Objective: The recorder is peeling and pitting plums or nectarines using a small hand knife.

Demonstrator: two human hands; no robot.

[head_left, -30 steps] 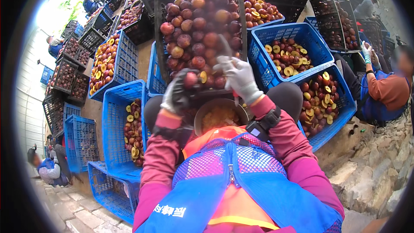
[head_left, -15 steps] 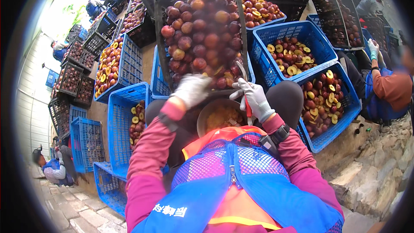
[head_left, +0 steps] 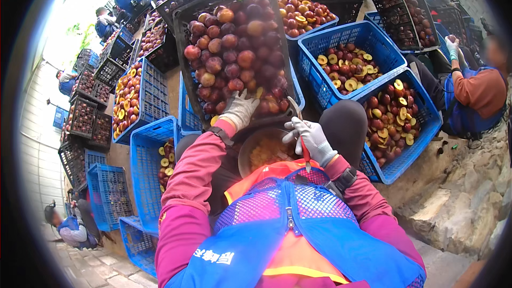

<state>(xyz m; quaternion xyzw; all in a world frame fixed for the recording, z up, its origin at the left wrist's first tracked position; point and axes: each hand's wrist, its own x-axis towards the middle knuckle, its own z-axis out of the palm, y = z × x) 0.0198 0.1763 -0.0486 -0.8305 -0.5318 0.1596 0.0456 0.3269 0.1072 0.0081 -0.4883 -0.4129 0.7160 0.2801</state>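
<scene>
My left hand (head_left: pixel 240 111), in a light glove, lies with fingers spread at the near edge of the plums (head_left: pixel 229 40) in a tilted black crate (head_left: pixel 183 48). The fingertips touch the fruit, and I see nothing held in them. My gloved right hand (head_left: pixel 313 140) is closed around a red-handled pliers-like tool (head_left: pixel 305 152). Its metal jaws point up and left, beside the crate's lower right corner. Between my knees, under both hands, sits a round bowl (head_left: pixel 244 154) with yellow fruit pieces and pits in it, partly covered by my vest.
Blue crates (head_left: pixel 320 96) of halved plums stand at the right; another blue crate (head_left: pixel 144 181) with halves is at my left. Stacked black crates (head_left: pixel 320 0) are behind. A co-worker (head_left: pixel 480 90) sits at the far right, and more people are in the left background.
My left hand, blurred before, has moved up onto the plums in the black crate with its fingers spread. My right hand keeps the tool in nearly the same place. The view has shifted slightly.
</scene>
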